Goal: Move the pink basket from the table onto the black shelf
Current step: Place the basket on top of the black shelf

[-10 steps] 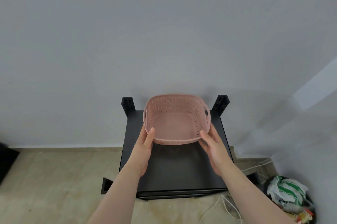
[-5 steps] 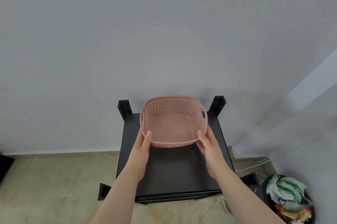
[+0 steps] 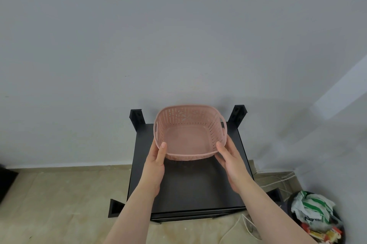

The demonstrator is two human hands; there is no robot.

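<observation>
The pink basket [image 3: 188,134] is an empty perforated plastic tub with side handles. It is over the back part of the black shelf [image 3: 190,186], close to the wall; whether its base touches the top I cannot tell. My left hand [image 3: 155,162] grips its near left corner, thumb over the rim. My right hand [image 3: 228,158] grips the near right corner the same way. The shelf's two rear posts stick up on either side of the basket.
A grey wall stands right behind the shelf. A dark bin [image 3: 317,218] full of rubbish and a white-green bag sits on the floor at the right. White cables [image 3: 278,180] trail on the tiled floor beside the shelf. A dark object [image 3: 6,180] shows at the left edge.
The basket, held in both hands, has moved a little farther back over the shelf toward the wall. My view has shifted slightly.
</observation>
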